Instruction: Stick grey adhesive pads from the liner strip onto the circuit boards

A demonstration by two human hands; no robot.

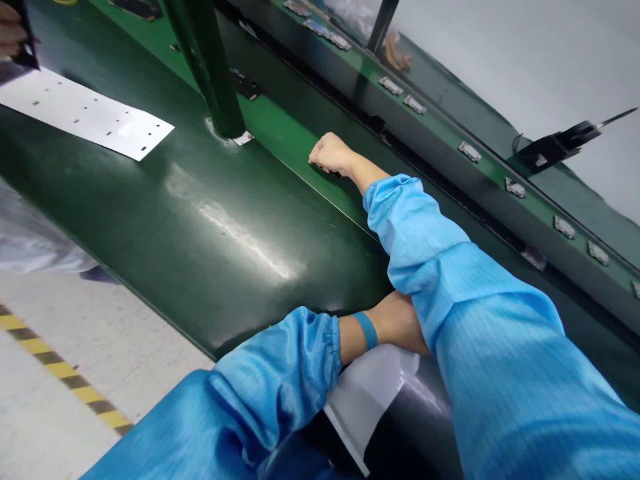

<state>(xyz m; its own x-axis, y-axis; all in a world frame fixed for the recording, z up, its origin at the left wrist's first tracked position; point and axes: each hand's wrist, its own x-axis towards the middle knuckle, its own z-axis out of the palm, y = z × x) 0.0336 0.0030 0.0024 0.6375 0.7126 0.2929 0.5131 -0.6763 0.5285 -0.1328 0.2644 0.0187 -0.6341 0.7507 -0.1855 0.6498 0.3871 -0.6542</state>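
My right hand (330,153) reaches far forward in a blue sleeve and rests as a closed fist at the near edge of the bright green conveyor belt (280,133). A small dark thing shows under its fingers, too small to name. My left hand (397,320), with a blue band on the wrist, lies at the near edge of the dark green table (200,220). Its fingers are hidden behind my right sleeve. A white sheet (370,387) lies just below it.
A white sheet with small holes (85,113) lies at the far left, by another person's hand (10,33). A green post (210,67) stands on the table. Several small metal parts (470,151) line the far rail. The floor has yellow-black tape (65,373).
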